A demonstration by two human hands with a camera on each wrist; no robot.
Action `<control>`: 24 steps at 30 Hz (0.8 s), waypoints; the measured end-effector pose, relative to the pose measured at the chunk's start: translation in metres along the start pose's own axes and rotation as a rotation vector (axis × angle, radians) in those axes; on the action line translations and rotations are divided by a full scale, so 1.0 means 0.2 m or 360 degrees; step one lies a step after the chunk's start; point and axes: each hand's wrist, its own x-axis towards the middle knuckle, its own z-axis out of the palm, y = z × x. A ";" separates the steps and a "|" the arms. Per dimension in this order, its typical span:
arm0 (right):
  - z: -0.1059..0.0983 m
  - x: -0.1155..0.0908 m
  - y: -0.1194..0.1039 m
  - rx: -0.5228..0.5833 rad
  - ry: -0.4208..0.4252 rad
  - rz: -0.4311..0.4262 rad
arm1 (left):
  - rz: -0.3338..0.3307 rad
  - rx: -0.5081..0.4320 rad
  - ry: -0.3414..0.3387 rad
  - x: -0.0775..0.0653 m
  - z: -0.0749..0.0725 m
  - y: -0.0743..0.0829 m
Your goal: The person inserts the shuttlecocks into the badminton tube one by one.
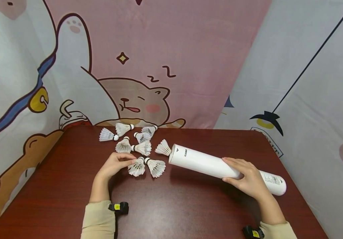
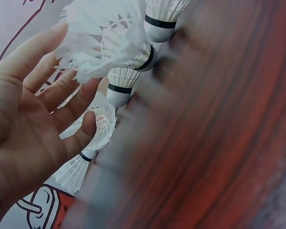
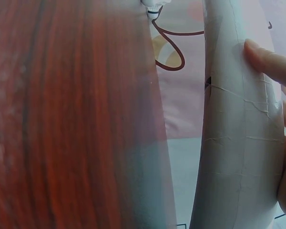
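In the head view my right hand (image 1: 246, 176) grips a long white shuttlecock tube (image 1: 201, 162) round its body, thumb on the near side. The tube slants, its open end to the left, with a shadow below it. At that end a shuttlecock (image 1: 162, 148) shows its feathers, its cork hidden at the mouth. My left hand (image 1: 116, 164) reaches to a feathered shuttlecock (image 1: 137, 167), fingertips right at its skirt. In the left wrist view the fingers are loosely spread beside the feathers (image 2: 100, 38). Another shuttlecock (image 1: 156, 167) lies just right of it.
Several more shuttlecocks lie toward the back left of the brown table (image 1: 171, 212), including one (image 1: 108, 135) at the far left and one (image 1: 124, 128) by the back edge. A cartoon-printed cloth (image 1: 189, 66) hangs behind the table.
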 end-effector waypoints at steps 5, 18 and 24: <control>0.00 0.00 0.00 0.0002 0.0001 -0.0016 | 0.0029 -0.0036 0.0069 0.00 0.00 -0.01; 0.01 0.00 0.01 -0.0015 0.0009 -0.0016 | 0.0122 -0.0005 0.0312 -0.02 0.01 0.14; 0.01 0.00 0.01 -0.0017 0.0011 -0.0022 | 0.0158 0.0042 0.0395 -0.03 0.01 0.20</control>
